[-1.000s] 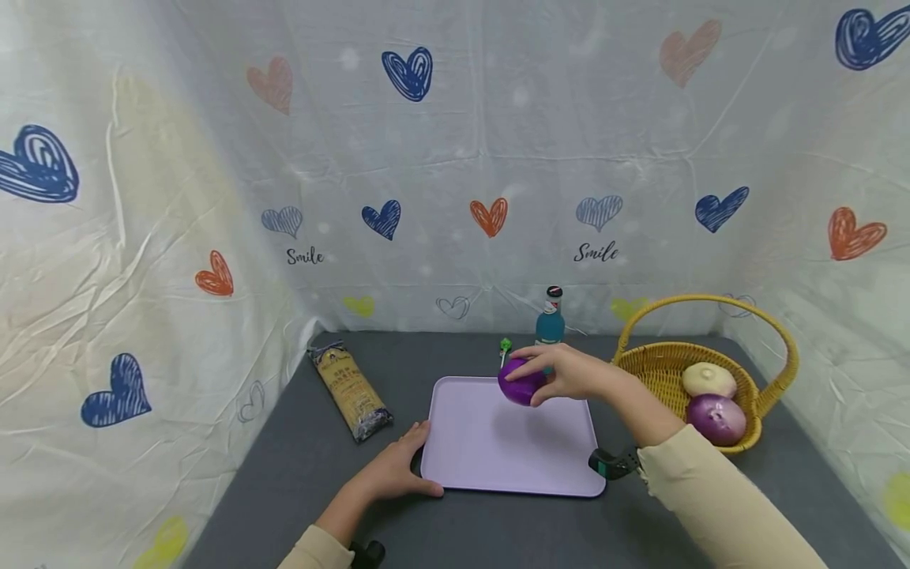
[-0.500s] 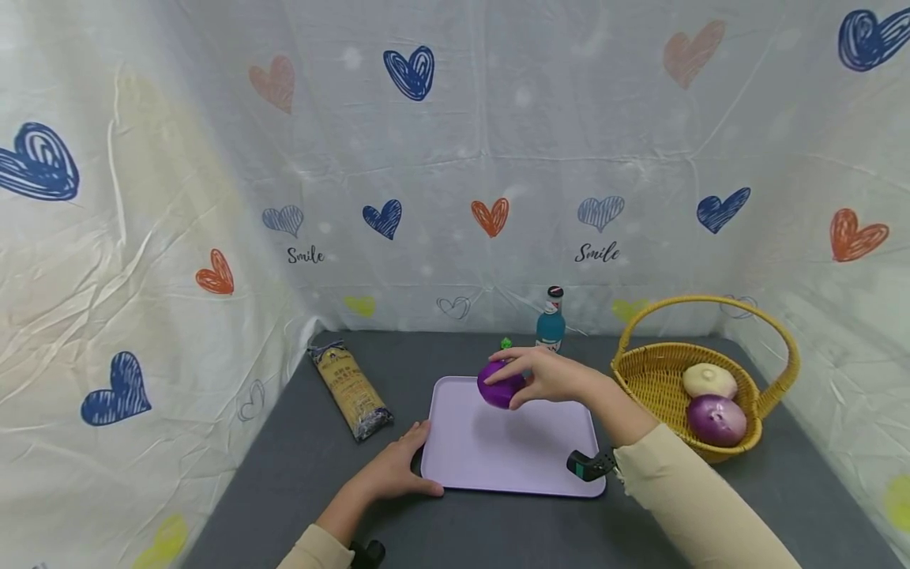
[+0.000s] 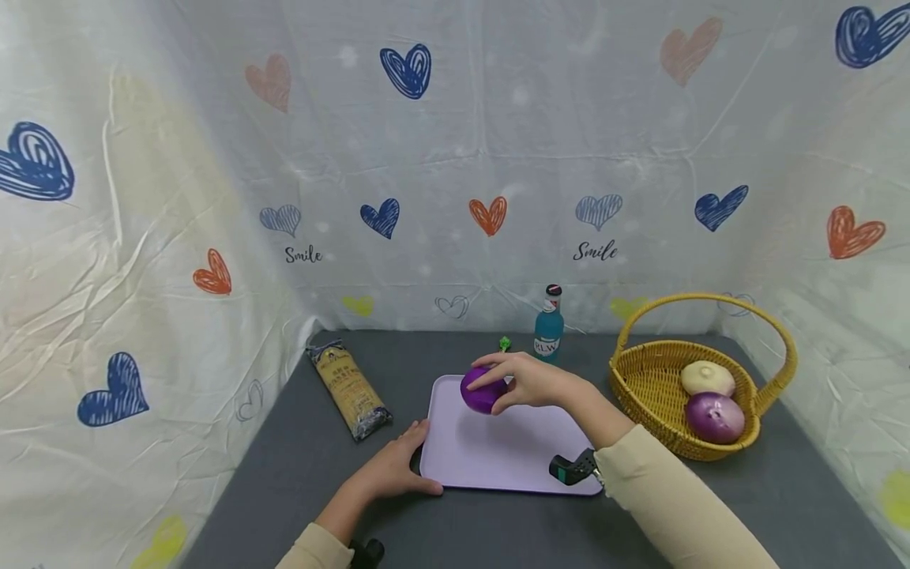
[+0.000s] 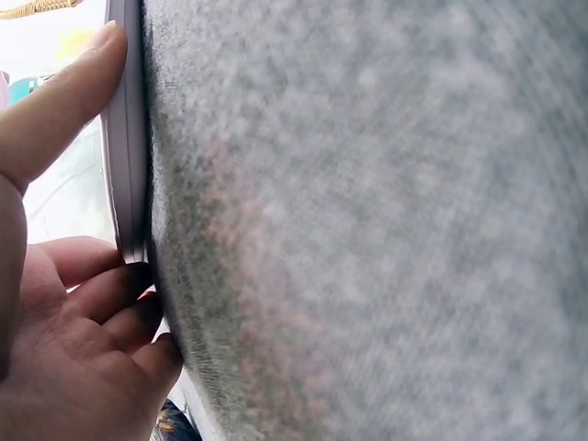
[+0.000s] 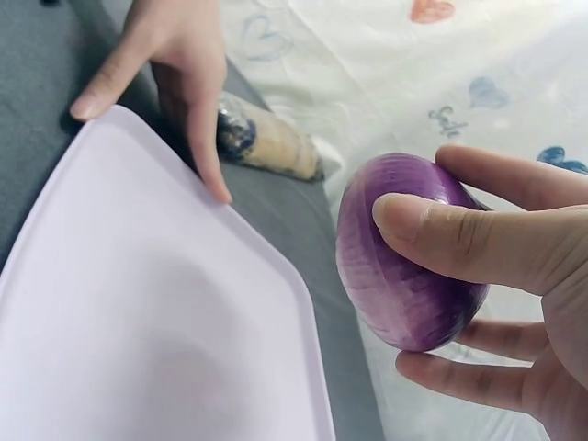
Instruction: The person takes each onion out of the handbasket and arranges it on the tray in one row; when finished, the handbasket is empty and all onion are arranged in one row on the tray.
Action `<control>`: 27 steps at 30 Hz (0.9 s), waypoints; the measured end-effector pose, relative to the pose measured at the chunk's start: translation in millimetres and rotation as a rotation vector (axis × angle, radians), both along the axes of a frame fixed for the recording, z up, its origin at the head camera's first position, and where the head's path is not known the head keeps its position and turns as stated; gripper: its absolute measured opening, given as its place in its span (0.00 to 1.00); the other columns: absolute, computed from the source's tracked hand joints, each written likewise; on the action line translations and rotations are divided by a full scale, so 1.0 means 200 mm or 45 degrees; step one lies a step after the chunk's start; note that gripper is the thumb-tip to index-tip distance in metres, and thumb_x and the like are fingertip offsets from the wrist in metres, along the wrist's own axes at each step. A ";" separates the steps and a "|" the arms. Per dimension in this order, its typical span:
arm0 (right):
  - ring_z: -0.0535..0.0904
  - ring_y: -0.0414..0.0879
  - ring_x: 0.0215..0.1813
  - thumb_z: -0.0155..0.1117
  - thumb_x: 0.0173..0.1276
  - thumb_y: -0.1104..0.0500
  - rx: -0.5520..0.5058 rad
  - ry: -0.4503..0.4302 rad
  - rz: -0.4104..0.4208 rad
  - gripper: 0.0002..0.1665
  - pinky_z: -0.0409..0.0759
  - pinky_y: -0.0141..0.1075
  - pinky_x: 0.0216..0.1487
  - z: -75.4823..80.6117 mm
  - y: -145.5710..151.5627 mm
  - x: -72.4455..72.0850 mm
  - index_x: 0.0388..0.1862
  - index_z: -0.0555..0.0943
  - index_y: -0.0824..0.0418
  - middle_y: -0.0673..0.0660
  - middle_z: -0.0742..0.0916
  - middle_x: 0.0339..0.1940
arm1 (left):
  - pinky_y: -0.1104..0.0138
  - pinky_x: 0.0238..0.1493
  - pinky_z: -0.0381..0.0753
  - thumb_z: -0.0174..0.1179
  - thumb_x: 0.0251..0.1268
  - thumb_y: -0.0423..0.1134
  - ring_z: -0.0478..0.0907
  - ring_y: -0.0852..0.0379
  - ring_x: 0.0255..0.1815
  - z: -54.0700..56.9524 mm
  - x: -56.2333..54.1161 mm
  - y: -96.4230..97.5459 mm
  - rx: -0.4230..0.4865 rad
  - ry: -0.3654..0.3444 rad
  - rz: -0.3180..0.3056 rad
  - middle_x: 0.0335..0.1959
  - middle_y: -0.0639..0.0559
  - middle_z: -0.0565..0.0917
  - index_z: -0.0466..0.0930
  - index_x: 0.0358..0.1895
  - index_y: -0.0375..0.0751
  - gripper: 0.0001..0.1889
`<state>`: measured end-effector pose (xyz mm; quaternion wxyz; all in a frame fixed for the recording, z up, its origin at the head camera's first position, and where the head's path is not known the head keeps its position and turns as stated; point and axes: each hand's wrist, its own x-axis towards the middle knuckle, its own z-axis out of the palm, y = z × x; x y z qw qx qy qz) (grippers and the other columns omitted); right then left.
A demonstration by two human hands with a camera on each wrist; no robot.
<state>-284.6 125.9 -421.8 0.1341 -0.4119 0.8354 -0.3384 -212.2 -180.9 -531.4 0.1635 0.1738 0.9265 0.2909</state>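
Observation:
My right hand (image 3: 533, 381) grips a purple onion (image 3: 483, 390) between thumb and fingers, above the left back part of a lilac tray (image 3: 490, 458). In the right wrist view the onion (image 5: 395, 266) is apart from the tray (image 5: 165, 276), with the thumb across its side. My left hand (image 3: 394, 470) touches the tray's front left corner, thumb along the front edge and fingers at the left edge. The left wrist view has the thumb on the tray's rim (image 4: 129, 156), the other fingers low beside it.
A yellow wicker basket (image 3: 643, 399) on the right holds another purple onion (image 3: 714, 417) and a pale bulb (image 3: 707, 378). A blue bottle (image 3: 548, 325) stands behind the tray, beside a small green-topped item (image 3: 505, 344). To the left lies a long yellow packet (image 3: 350, 389).
My right hand has carried the purple onion leftward over the tray. The bottle behind has come more into sight. My left hand has stayed at the tray's corner.

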 end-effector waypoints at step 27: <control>0.72 0.64 0.72 0.78 0.60 0.58 0.069 0.058 -0.051 0.30 0.79 0.55 0.65 -0.23 -0.17 -0.07 0.63 0.84 0.49 0.62 0.75 0.74 | 0.34 0.73 0.57 0.77 0.46 0.63 0.50 0.35 0.81 0.00 0.00 0.00 0.014 0.011 -0.007 0.81 0.38 0.55 0.51 0.81 0.37 0.63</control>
